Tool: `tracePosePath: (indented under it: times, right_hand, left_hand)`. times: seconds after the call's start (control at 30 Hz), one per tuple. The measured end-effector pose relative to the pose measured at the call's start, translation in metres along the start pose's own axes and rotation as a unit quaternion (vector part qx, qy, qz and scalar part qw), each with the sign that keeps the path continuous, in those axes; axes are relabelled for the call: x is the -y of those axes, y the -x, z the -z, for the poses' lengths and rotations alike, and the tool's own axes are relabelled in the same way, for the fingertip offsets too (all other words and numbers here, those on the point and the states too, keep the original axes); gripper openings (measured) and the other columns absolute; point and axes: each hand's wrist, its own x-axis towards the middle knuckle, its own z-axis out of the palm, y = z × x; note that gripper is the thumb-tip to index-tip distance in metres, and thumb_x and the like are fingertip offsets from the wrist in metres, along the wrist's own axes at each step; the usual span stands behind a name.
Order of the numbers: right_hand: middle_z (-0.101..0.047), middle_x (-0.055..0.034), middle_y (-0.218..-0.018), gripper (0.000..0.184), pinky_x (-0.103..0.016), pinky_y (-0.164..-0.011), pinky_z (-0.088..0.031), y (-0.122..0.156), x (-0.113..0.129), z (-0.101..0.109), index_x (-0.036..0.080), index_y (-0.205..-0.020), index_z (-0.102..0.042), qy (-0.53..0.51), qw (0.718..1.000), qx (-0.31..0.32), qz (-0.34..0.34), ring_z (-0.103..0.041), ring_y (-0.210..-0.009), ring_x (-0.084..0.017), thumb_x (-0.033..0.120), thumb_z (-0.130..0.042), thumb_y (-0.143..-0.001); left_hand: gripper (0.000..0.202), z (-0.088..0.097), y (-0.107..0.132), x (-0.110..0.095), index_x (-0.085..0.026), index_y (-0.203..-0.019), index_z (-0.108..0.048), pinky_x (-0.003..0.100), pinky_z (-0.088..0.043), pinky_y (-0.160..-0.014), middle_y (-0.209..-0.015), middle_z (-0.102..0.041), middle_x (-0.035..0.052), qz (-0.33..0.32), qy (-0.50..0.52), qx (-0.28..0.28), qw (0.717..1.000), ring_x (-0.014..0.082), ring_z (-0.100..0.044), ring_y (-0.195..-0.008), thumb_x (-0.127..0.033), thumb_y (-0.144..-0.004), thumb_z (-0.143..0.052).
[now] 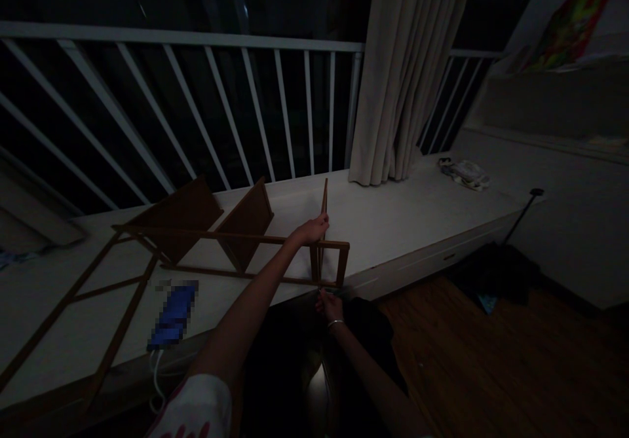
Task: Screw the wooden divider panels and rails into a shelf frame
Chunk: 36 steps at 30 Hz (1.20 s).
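A brown wooden shelf frame (pixel 196 235) lies on its side across a white window ledge (pixel 393 222). My left hand (pixel 312 230) is closed on the thin upright end board (pixel 324 196) at the frame's right end. My right hand (pixel 328 305), with a bracelet on the wrist, is closed around something small at the frame's lower right corner; the room is too dim to name it. Two slanted shelf boards (pixel 246 219) stand up from the frame further left.
A white railing (pixel 196 97) runs behind the ledge, with a pale curtain (pixel 407 71) hanging at its right. A blurred blue thing (pixel 173 313) with a white cable lies on the ledge. Dark clothes (pixel 496 274) lie on the wooden floor. Small items (pixel 464 173) rest far right.
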Motion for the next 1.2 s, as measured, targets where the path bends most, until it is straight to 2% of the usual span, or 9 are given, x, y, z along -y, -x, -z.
tracePosePath:
  times: [0.1,0.17,0.3,0.4,0.57,0.7,0.97,1.2]
  right_hand:
    - [-0.050,-0.0007,-0.037,0.045,-0.019,-0.033,-0.031,0.000,-0.003,0.002,0.012,-0.051,-0.054,0.027,1.000,-0.001,0.016,-0.044,-0.031,-0.009,0.057,-0.052,-0.060]
    - [-0.049,-0.0009,-0.036,0.047,-0.020,-0.035,-0.033,0.000,-0.005,0.005,0.013,-0.049,-0.052,0.083,0.995,-0.006,0.051,-0.045,-0.032,-0.010,0.057,-0.048,-0.065]
    - [-0.053,-0.0033,-0.041,0.049,-0.020,-0.044,-0.036,0.002,-0.004,0.010,0.015,-0.048,-0.052,0.232,0.956,-0.041,0.173,-0.050,-0.041,-0.012,0.054,-0.038,-0.074]
    - [-0.056,-0.0038,-0.047,0.048,-0.020,-0.049,-0.036,0.004,0.000,0.011,0.015,-0.050,-0.054,0.284,0.929,-0.080,0.223,-0.052,-0.046,-0.012,0.053,-0.038,-0.075]
    - [-0.056,-0.0022,-0.046,0.048,-0.020,-0.049,-0.035,0.005,0.002,0.009,0.015,-0.051,-0.054,0.301,0.914,-0.119,0.244,-0.048,-0.044,-0.010,0.054,-0.038,-0.074]
    - [-0.055,-0.0017,-0.049,0.045,-0.020,-0.050,-0.035,0.004,0.004,0.006,0.014,-0.054,-0.054,0.294,0.907,-0.143,0.265,-0.047,-0.046,-0.010,0.053,-0.040,-0.072]
    - [-0.055,-0.0013,-0.056,0.036,-0.020,-0.053,-0.036,0.010,0.005,0.004,0.016,-0.065,-0.052,0.320,0.898,-0.120,0.278,-0.049,-0.051,-0.011,0.047,-0.039,-0.076]
    - [-0.060,-0.0042,-0.082,0.029,-0.021,-0.061,-0.038,0.018,0.011,0.002,0.017,-0.094,-0.049,0.356,0.882,-0.090,0.297,-0.056,-0.069,-0.013,0.037,-0.033,-0.082]
  left_hand:
    - [0.024,0.000,0.000,0.001,-0.019,-0.091,-0.042,0.026,-0.037,-0.066,-0.078,-0.055,0.0021,0.000,0.000,0.001,1.000,0.0147,-0.050,-0.069,-0.033,-0.079,-0.026]
    - [0.024,-0.001,-0.001,0.002,-0.019,-0.091,-0.042,0.026,-0.038,-0.067,-0.078,-0.055,0.0021,0.004,0.000,0.001,1.000,0.0146,-0.050,-0.070,-0.033,-0.079,-0.026]
    - [0.025,-0.002,-0.003,0.003,-0.019,-0.091,-0.042,0.027,-0.038,-0.067,-0.079,-0.055,0.0023,0.001,-0.001,-0.005,1.000,0.0149,-0.050,-0.071,-0.033,-0.078,-0.027]
    - [0.025,-0.003,-0.003,0.004,-0.019,-0.092,-0.042,0.027,-0.038,-0.066,-0.079,-0.055,0.0025,-0.003,-0.002,-0.005,1.000,0.0149,-0.050,-0.069,-0.033,-0.079,-0.026]
    - [0.026,-0.002,-0.002,0.003,-0.018,-0.094,-0.042,0.026,-0.038,-0.066,-0.077,-0.055,0.0019,0.018,-0.003,0.000,1.000,0.0143,-0.049,-0.068,-0.032,-0.079,-0.027]
    - [0.025,-0.002,-0.002,0.003,-0.018,-0.092,-0.043,0.027,-0.038,-0.065,-0.076,-0.055,0.0023,0.007,0.000,-0.002,1.000,0.0141,-0.049,-0.067,-0.032,-0.079,-0.027]
    - [0.025,-0.001,-0.002,0.004,-0.018,-0.091,-0.042,0.026,-0.037,-0.064,-0.077,-0.055,0.0026,0.001,-0.003,0.005,1.000,0.0146,-0.049,-0.067,-0.033,-0.079,-0.027]
    - [0.023,-0.001,-0.001,0.004,-0.019,-0.089,-0.042,0.026,-0.037,-0.065,-0.079,-0.055,0.0022,0.003,0.004,-0.003,1.000,0.0144,-0.050,-0.070,-0.033,-0.078,-0.028]
